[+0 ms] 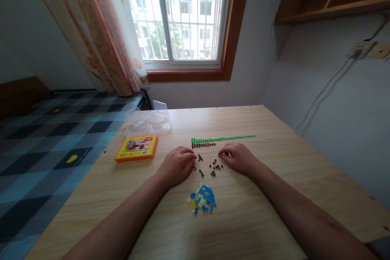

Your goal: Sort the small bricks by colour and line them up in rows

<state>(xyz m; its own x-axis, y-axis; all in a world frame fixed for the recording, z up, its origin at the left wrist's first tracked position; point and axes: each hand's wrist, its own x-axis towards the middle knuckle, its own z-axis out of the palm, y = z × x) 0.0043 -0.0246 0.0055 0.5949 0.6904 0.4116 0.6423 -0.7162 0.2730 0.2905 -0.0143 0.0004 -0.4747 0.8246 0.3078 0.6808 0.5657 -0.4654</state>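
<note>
Several loose brown toy bricks [216,167] lie scattered on the table between my hands. My left hand [176,165] rests at the left edge of these bricks, with its fingers loosely bent and nothing visible in them. On the other side, my right hand [238,157] has thumb and fingertips pinched together; anything between them is too small to make out. Just beyond the hands runs a row of brown bricks [202,145]. Behind it a longer row of green bricks [221,139] stretches to the right. Nearer to me sits a pile of blue and yellow bricks [203,199].
A yellow-orange box [136,148] with a printed picture lies at the left of the wooden table [243,219]. Clear plastic trays [148,123] stand behind it. A bed with a checked cover [61,134] adjoins on the left. A white wall is on the right.
</note>
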